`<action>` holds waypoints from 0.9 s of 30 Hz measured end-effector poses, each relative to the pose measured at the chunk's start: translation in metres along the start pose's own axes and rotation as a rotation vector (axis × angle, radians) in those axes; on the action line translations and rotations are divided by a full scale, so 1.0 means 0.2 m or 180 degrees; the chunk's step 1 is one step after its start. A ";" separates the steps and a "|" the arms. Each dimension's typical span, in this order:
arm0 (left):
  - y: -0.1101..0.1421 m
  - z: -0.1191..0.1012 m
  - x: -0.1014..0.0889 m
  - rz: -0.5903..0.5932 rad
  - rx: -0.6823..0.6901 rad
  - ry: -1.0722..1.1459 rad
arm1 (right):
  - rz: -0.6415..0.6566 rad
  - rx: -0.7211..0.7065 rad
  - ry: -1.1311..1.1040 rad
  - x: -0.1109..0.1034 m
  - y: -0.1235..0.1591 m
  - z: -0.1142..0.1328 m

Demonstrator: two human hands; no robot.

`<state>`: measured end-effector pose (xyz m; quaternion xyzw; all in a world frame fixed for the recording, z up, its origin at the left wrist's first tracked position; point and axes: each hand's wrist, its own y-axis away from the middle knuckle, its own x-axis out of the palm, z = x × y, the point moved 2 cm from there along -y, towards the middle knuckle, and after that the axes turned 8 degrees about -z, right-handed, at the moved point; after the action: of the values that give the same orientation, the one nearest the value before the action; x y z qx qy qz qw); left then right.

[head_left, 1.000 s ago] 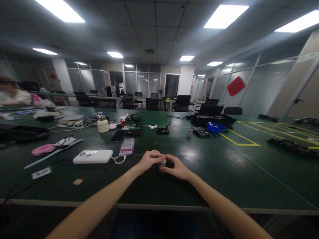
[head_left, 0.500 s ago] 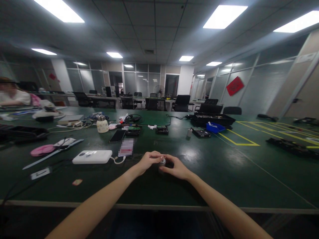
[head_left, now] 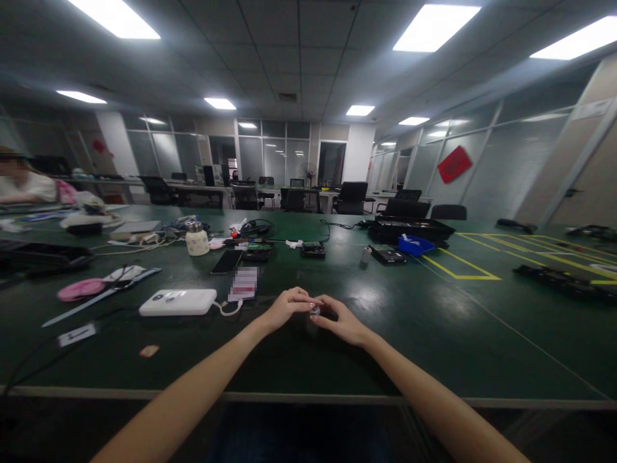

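In front of me, a small silvery cylinder (head_left: pixel 315 311) is held between my two hands just above or on the green table; its lower part is hard to make out. From the right, my right hand (head_left: pixel 343 323) closes on it, with the thumb at the near side and the fingers behind. My left hand (head_left: pixel 289 308) reaches in from the left, its fingertips closed at the cylinder's top and touching the right fingers. A similar small cylinder (head_left: pixel 366 255) stands farther off, beside a hard drive (head_left: pixel 388 256).
Left of my hands lie a white power bank (head_left: pixel 178 303) with a cable, a dark phone (head_left: pixel 226 262) and a pink strap (head_left: pixel 80 290). A cream bottle (head_left: pixel 197 242), circuit boards (head_left: pixel 313 249), a blue tray (head_left: pixel 415 245) and a black case (head_left: pixel 409 229) stand farther back. Someone sits at far left.
My right thumb has shifted up toward the cylinder's top, and less of its side shows. My left fingers have moved slightly over it. The view has tilted a little.
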<state>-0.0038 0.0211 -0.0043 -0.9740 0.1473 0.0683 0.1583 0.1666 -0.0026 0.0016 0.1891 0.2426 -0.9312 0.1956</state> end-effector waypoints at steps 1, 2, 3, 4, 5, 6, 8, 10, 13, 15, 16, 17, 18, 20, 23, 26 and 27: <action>0.00 0.00 0.00 0.0018 -0.0018 -0.0024 | -0.0031 -0.0013 -0.0038 0.00 0.00 0.01; 0.00 0.00 0.00 0.0033 -0.0039 -0.0032 | -0.0085 -0.0030 -0.0055 -0.01 0.00 0.03; 0.00 0.00 0.00 0.0051 -0.0060 -0.0019 | -0.0158 -0.0048 -0.0054 -0.01 0.00 0.03; 0.00 0.00 0.01 0.0076 -0.0076 0.0021 | -0.0244 -0.0069 -0.0041 -0.02 0.00 0.04; 0.00 0.01 0.01 0.0090 -0.0076 0.0087 | -0.0335 -0.0090 -0.0017 -0.02 -0.01 0.04; 0.00 0.01 0.01 0.0081 -0.0058 0.0175 | -0.0419 -0.0105 0.0014 -0.02 -0.01 0.04; -0.01 0.03 0.01 -0.0095 0.0010 0.0394 | -0.0541 -0.0110 0.0078 -0.02 -0.02 0.02; -0.02 0.05 0.00 -0.0482 0.0034 0.0596 | -0.0579 -0.0081 0.0135 -0.02 -0.02 0.01; -0.03 0.07 -0.03 -0.0996 -0.0030 0.0707 | -0.0595 -0.0129 0.0239 -0.01 -0.03 0.00; -0.04 0.07 -0.04 -0.1050 -0.0042 0.0578 | -0.0654 -0.0252 0.0293 -0.01 -0.04 0.01; -0.04 0.07 -0.03 -0.0977 -0.0016 0.0475 | -0.0702 -0.0315 0.0305 -0.01 -0.04 0.01; -0.03 0.06 -0.03 -0.0860 0.0027 0.0365 | -0.0781 -0.0362 0.0309 -0.01 -0.04 0.01; -0.03 0.06 -0.02 -0.0728 0.0076 0.0260 | -0.0904 -0.0392 0.0312 -0.02 -0.05 0.00; -0.02 0.04 0.00 -0.0542 0.0176 0.0072 | -0.1287 -0.0403 0.0362 -0.05 -0.07 -0.03; -0.01 0.03 0.02 -0.0637 0.0266 -0.0217 | -0.1904 -0.0298 0.0766 -0.12 -0.10 -0.14; -0.01 0.02 0.01 -0.0854 0.0340 -0.0601 | -0.2054 0.0126 0.1531 -0.18 -0.12 -0.27; -0.01 0.02 0.00 -0.0901 0.0379 -0.0743 | -0.2042 0.0274 0.1727 -0.19 -0.12 -0.30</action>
<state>-0.0028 0.0244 -0.0079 -0.9593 -0.0067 0.1490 0.2397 0.2038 0.0593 -0.0215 0.3503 0.2928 -0.8706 -0.1832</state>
